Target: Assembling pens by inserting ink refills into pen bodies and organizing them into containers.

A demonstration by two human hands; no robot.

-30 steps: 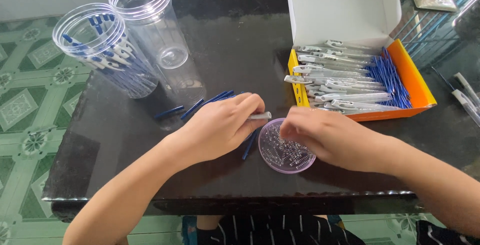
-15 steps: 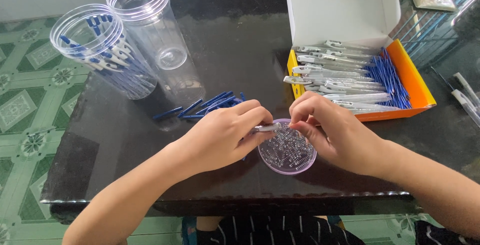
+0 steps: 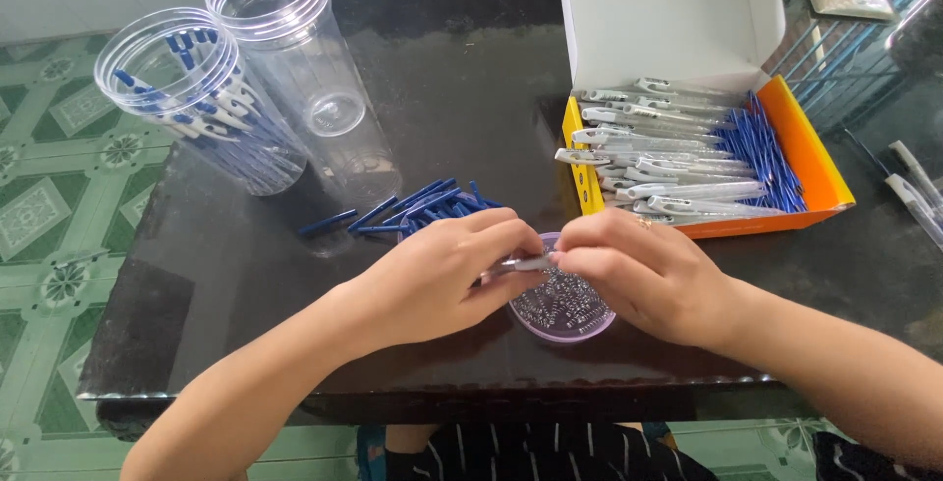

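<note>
1. A thin clear plastic pen barrel point(image 3: 519, 264) is pinched by the left hand point(image 3: 437, 275) and right hand point(image 3: 638, 275).
2. It is held just above the small round purple dish of springs point(image 3: 565, 309).
3. It should be kept steady and level.

pen barrel point(image 3: 519, 264) pinched between left hand point(image 3: 432, 280) and right hand point(image 3: 643, 275) | held just above lidded dish of springs point(image 3: 565, 306) | blue refills point(image 3: 422, 208) laid beyond dish | pen box point(image 3: 688, 162) behind-right of dish

Home: patterned green floor tiles point(image 3: 49, 206), dark table point(image 3: 471, 68).
</note>
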